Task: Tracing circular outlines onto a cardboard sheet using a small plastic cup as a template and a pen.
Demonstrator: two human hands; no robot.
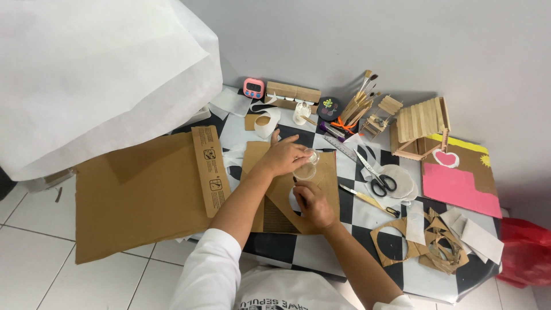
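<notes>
The table (367,221) has a black and white checkered cover. A big cardboard sheet (143,195) lies on its left side and hangs over the edge, above the white tiled floor (34,252). In the middle lies a smaller cardboard piece (275,201). To the right are a ruler (340,148), scissors (376,178) and a knife (367,200). Cardboard scraps (425,241) lie near the front right corner. At the back stand a pink timer (253,88), a wooden box (293,93), brushes (361,97) and a stick house (422,126). A pink and brown board (459,183) lies at the right.
</notes>
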